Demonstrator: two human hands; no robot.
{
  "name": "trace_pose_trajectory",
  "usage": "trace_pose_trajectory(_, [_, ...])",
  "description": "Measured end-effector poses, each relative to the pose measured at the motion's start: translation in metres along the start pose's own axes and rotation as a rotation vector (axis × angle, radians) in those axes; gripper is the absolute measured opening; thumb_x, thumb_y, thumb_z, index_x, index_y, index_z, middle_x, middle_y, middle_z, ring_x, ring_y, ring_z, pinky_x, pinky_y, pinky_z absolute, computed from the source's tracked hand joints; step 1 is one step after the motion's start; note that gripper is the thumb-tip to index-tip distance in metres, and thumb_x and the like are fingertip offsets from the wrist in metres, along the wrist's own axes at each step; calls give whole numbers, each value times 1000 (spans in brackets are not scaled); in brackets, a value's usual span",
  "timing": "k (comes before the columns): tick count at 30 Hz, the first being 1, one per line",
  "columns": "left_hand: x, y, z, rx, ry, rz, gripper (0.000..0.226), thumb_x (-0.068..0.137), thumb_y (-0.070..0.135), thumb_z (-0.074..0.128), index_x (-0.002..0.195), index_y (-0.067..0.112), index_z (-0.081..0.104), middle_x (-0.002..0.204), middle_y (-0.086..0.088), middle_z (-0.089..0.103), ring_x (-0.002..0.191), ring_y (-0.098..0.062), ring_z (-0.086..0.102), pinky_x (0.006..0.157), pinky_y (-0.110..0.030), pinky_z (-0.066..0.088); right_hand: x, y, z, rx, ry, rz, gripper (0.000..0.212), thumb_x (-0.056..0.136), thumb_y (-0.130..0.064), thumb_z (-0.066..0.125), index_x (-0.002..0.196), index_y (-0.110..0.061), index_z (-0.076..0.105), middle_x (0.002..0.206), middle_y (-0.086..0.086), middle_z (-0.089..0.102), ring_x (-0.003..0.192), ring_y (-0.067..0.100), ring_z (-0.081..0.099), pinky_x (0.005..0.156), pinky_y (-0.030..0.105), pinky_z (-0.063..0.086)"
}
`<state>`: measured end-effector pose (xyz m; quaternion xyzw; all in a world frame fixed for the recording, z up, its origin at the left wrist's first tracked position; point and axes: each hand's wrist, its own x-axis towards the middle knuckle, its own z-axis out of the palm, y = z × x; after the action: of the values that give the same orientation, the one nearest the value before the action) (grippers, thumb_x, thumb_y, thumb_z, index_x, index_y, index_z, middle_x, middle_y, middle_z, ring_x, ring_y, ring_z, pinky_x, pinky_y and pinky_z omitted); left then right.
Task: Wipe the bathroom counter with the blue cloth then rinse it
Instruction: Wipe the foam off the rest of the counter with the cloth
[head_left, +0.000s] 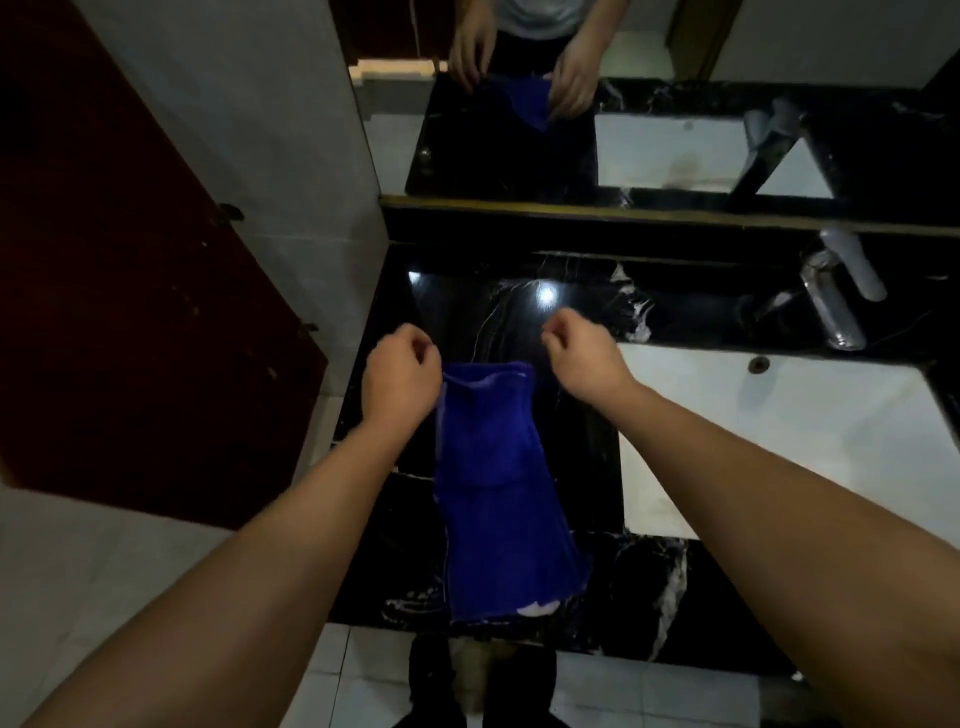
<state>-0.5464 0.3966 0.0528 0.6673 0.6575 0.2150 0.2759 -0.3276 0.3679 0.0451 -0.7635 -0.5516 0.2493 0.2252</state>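
Both hands are curled nearly closed above the glossy black marble surface (519, 312). The left hand (400, 376) pinches the top corner of the hanging blue cloth (493, 493); whether the right hand (584, 358) grips it cannot be told. A white rectangular sink (805, 431) lies at three o'clock.

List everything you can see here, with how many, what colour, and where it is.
blue cloth: one, blue, hanging from the left hand over the counter's front edge
counter: one, black with white veins, below the mirror
sink: one, white, set in the counter at right
faucet: one, chrome, behind the sink
mirror: one, above the counter, reflecting hands and cloth
door: one, dark red, far left
left hand: one, pinching the cloth's top corner
right hand: one, closed, raised beside the cloth; whether it grips is unclear
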Motion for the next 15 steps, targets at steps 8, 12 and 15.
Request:
trace_pose_trajectory(8, [-104, -68, 24, 180, -216, -80, 73, 84, 40, 73, 144, 33, 32, 115, -1, 66, 113, -28, 56, 96, -52, 49, -116, 46, 61, -234, -118, 106, 48, 88, -47, 66, 127, -24, 50, 111, -3, 65, 105, 22, 58, 91, 43, 46])
trace_pose_trajectory(12, [-120, -71, 39, 118, -146, -132, 79, 84, 29, 75, 148, 32, 29, 111, 1, 67, 111, -26, 56, 97, -49, 47, -125, 39, 77, -226, -60, 134, 48, 88, -46, 68, 126, -25, 47, 112, -6, 64, 108, 21, 58, 95, 45, 44])
trace_pose_trajectory(15, [-117, -63, 51, 36, -100, -210, 80, 84, 22, 75, 148, 33, 27, 103, 2, 65, 106, -23, 56, 94, -46, 49, -121, 34, 85, -169, -63, 191, 50, 90, -38, 68, 131, -23, 44, 114, -2, 66, 111, 23, 59, 98, 46, 41])
